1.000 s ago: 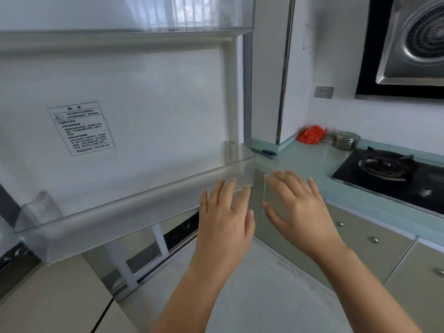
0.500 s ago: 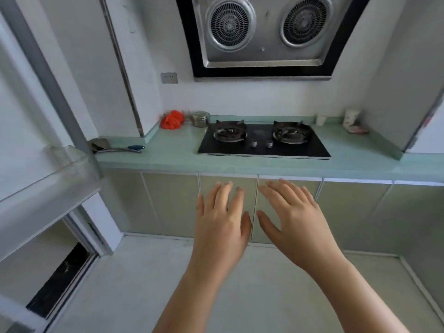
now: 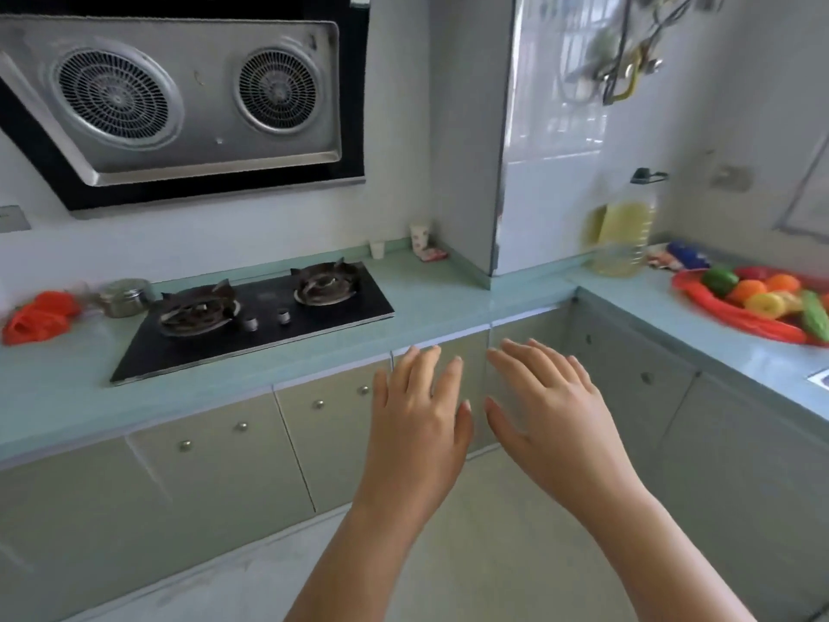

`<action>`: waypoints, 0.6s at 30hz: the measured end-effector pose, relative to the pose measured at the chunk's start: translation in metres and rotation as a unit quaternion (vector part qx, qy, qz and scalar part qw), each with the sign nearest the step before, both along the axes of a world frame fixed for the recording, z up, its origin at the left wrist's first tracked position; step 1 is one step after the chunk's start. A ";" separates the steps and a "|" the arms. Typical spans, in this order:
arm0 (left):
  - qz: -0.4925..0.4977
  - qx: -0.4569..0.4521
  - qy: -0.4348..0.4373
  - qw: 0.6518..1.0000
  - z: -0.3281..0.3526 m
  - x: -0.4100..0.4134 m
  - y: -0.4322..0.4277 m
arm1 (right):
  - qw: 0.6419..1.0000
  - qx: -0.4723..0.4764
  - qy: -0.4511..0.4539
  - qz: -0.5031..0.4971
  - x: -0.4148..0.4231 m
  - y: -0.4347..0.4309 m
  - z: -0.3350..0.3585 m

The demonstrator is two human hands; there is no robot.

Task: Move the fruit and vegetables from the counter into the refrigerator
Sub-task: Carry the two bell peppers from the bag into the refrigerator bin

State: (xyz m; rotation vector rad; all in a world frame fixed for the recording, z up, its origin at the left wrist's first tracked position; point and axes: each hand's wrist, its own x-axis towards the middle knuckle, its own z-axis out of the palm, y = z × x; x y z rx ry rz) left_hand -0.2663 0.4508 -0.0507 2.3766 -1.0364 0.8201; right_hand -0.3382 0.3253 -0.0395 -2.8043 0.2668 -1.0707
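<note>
A red basket sits on the teal counter at the far right. It holds fruit and vegetables: a green one, two oranges, a yellow one and a green cucumber-like piece. My left hand and my right hand hover side by side in mid-air before the cabinet doors, palms down, fingers straight, holding nothing. Both are well left of the basket. The refrigerator is out of view.
A black two-burner gas hob lies on the counter, with a range hood above. A steel pot and a red bag stand at the left. A large oil bottle stands by the corner, paper cups beside the wall column.
The view has swung right, away from the open refrigerator door to the hob and then the counter corner with the basket. Both hands stay empty and held out in front.
</note>
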 end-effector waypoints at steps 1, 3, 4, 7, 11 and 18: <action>-0.016 0.001 -0.003 1.000 0.001 0.000 -0.025 | 1.000 0.000 -0.001 -0.020 -0.005 -0.023 0.001; -0.047 0.001 -0.005 0.999 0.003 -0.002 -0.073 | 0.998 0.005 0.001 -0.057 -0.016 -0.066 0.001; -0.065 0.001 -0.005 0.998 0.003 -0.003 -0.095 | 0.997 0.011 0.005 -0.074 -0.023 -0.086 0.000; -0.117 0.004 -0.006 0.993 -0.001 -0.009 -0.157 | 0.992 0.027 0.008 -0.126 -0.041 -0.139 -0.004; -0.173 0.011 0.004 0.985 -0.008 -0.018 -0.224 | 0.982 0.037 0.012 -0.184 -0.062 -0.194 -0.012; -0.255 0.013 0.017 0.967 -0.031 0.001 -0.313 | 0.967 0.058 0.018 -0.249 -0.053 -0.267 -0.036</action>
